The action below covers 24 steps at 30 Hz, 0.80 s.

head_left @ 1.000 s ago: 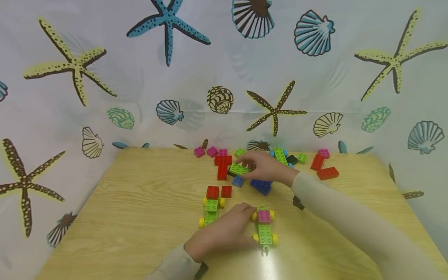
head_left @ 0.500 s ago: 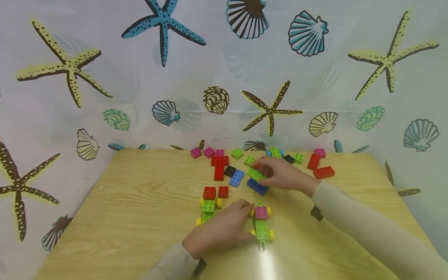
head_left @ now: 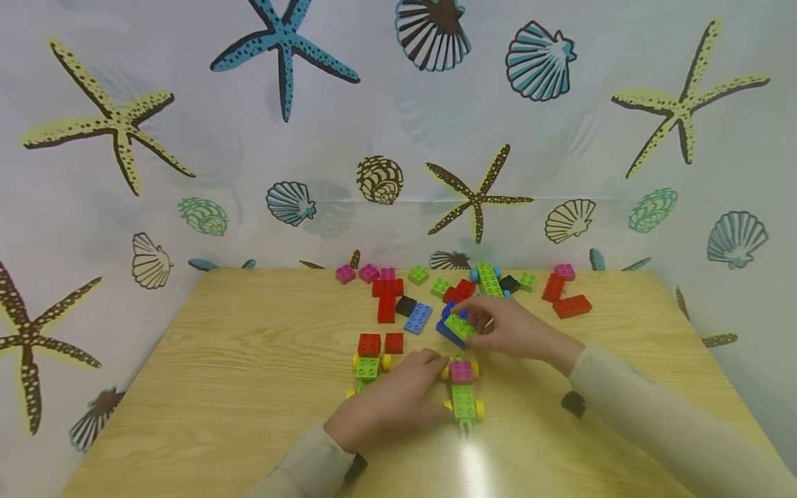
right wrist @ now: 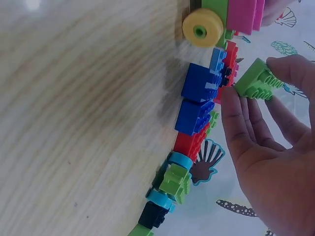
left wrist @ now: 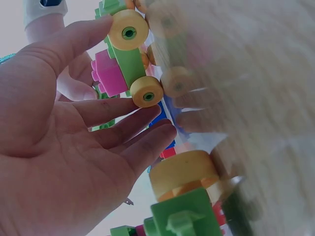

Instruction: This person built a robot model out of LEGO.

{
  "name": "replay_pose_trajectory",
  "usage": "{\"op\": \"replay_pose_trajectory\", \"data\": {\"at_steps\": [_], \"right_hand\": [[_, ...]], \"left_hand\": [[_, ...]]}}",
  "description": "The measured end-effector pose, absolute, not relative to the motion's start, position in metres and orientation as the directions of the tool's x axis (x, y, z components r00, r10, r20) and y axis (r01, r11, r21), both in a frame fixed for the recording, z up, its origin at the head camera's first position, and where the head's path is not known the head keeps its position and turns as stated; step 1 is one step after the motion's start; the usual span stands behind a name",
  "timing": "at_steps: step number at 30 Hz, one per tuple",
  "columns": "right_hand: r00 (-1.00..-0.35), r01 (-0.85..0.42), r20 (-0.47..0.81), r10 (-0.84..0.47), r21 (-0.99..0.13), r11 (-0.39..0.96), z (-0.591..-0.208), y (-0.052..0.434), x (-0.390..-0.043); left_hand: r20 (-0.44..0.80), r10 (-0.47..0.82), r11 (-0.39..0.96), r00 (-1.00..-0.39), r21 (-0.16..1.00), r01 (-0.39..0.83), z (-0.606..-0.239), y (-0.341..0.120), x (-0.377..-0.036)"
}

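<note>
Right wrist view alone shows right hand (right wrist: 266, 147) fingertips pinching green brick (right wrist: 257, 80); left hand (left wrist: 64, 147) fingers relaxed

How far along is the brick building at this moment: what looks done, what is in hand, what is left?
Done: one wheeled car stands with green and red bricks stacked on it.
In hand: the left hand steadies a second car that carries one pink brick; the right hand pinches a green brick above the table.
Left: that green brick is not yet on the second car, and loose bricks lie behind.

two wheeled cars (head_left: 463, 398) (green), two hands (head_left: 386, 404)
</note>
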State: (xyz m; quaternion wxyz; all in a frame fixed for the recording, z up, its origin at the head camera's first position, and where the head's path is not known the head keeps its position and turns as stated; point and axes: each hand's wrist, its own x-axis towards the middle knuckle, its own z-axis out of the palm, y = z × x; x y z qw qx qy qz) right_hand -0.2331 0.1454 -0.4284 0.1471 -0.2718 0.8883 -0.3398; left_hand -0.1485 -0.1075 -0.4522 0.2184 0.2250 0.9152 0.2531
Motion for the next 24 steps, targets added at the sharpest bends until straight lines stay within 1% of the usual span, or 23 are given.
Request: {"op": "replay_pose_trajectory", "data": {"at_steps": [6, 16, 24], "right_hand": [[-0.817, -0.348, -0.109, -0.566, -0.689, 0.635, -0.431, 0.15, -0.224], [-0.828, -0.322, -0.116, -0.548, -0.702, 0.635, -0.431, 0.152, -0.206], [-0.84, -0.259, -0.163, -0.518, -0.72, 0.645, -0.428, 0.147, -0.196]], "left_hand": [[-0.276, 0.523, 0.764, -0.807, 0.571, 0.3, -0.455, -0.108, -0.154], [-0.267, 0.523, 0.764, -0.81, 0.568, 0.306, -0.454, -0.107, -0.156], [-0.253, 0.525, 0.762, -0.812, 0.565, 0.316, -0.455, -0.107, -0.155]]}}
